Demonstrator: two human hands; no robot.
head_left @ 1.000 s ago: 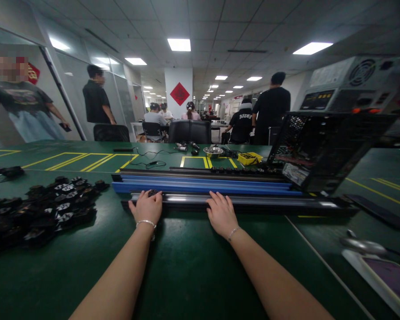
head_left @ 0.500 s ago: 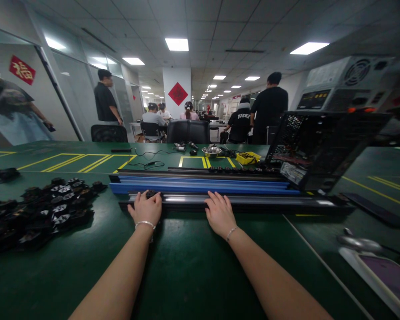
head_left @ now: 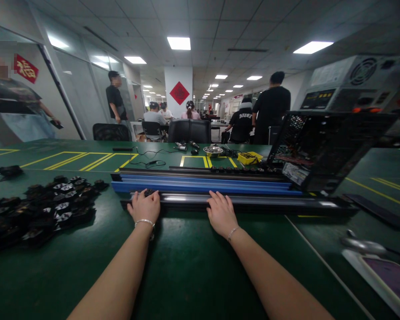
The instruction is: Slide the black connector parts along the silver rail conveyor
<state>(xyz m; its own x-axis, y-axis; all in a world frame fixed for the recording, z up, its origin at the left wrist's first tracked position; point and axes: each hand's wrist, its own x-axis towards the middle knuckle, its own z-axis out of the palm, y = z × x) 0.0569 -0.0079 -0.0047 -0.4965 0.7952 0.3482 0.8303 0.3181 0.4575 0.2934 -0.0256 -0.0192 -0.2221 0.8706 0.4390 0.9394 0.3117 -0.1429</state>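
A long black rail (head_left: pixel 263 201) with a shiny top lies across the green table in front of me. Near its left end my left hand (head_left: pixel 143 210) is closed around a small black part (head_left: pixel 149 192), pressed against the rail; most of that part is hidden by the fingers. My right hand (head_left: pixel 222 214) lies on the middle of the rail with its fingers stretched out, palm down. Just behind runs a blue rail (head_left: pixel 206 186), parallel to the black one. Several small black parts (head_left: pixel 226 169) sit in a row on a strip farther back.
To the left is a heap of black parts (head_left: pixel 65 206). An open computer case (head_left: pixel 333 146) stands over the rails' right end. A metal bowl (head_left: pixel 212 151) and a yellow tray (head_left: pixel 249 158) are at the back. A phone-like device (head_left: pixel 388 278) lies at right. People are beyond.
Both hands stay in nearly the same places on the rail. The whole view has shifted slightly, and the person at far left has moved a little.
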